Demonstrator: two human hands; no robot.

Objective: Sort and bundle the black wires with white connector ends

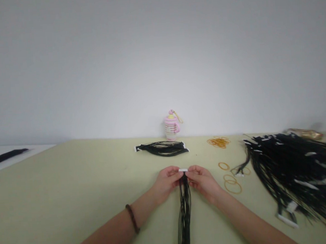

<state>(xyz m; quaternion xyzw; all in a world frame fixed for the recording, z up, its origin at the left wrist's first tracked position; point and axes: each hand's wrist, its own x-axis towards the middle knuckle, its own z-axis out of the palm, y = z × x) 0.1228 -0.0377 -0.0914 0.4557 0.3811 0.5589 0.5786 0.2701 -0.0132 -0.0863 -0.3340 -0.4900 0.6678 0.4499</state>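
Note:
Between my two hands is a black wire harness (184, 212) with a white connector (183, 170) at its top end. My left hand (168, 180) pinches the connector end from the left, thumb across the front. From the right, my right hand (201, 179) grips the same end, its thumb close to the other one. The black wires hang down from the connector toward the bottom edge of the view, where their lower end is cut off. Some fingertips are hidden behind the connector.
Beyond my hands lies another black harness (164, 148), with a pink cup (171, 128) behind it. Yellow rubber bands (218, 142) form a pile, and several loose bands (232, 186) lie nearer. A large heap of harnesses (289, 165) covers the right side.

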